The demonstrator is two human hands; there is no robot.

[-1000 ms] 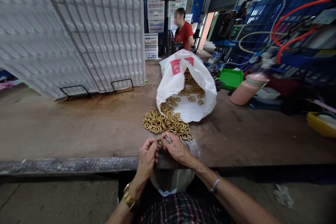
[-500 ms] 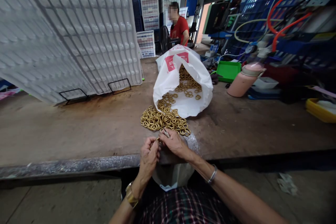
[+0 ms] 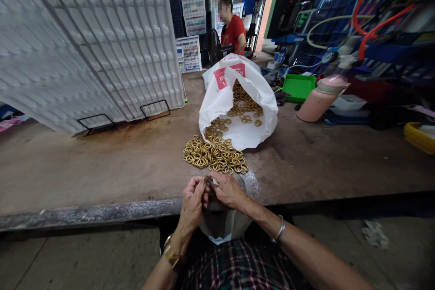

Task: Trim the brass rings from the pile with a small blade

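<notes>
My left hand (image 3: 193,200) is closed in a pinch on a gold-coloured ring (image 3: 204,179), just above the front edge of the table. Close beside it, my right hand (image 3: 229,190) grips a small tool with a pale handle (image 3: 215,181). The tool's tip meets the ring or comes very near it; the fingers hide the exact contact. Beyond both hands lies a heap of gold-coloured rings (image 3: 214,156). It spills from the mouth of a white plastic sack (image 3: 251,135), where more rings lie inside. Under my hands, a whitish bag or container (image 3: 222,226) is partly visible at my lap.
White moulded trays (image 3: 129,41) lean upright in black wire stands (image 3: 154,108) on the table (image 3: 146,172). To the right are a green tray (image 3: 299,88), a pink bottle (image 3: 317,105) and a yellow tray (image 3: 418,138). A person in a red shirt (image 3: 234,31) is behind the sack.
My right hand has come slightly down and right, and its tool has turned closer to the ring. My left hand keeps its pinch. The whole view has shifted slightly.
</notes>
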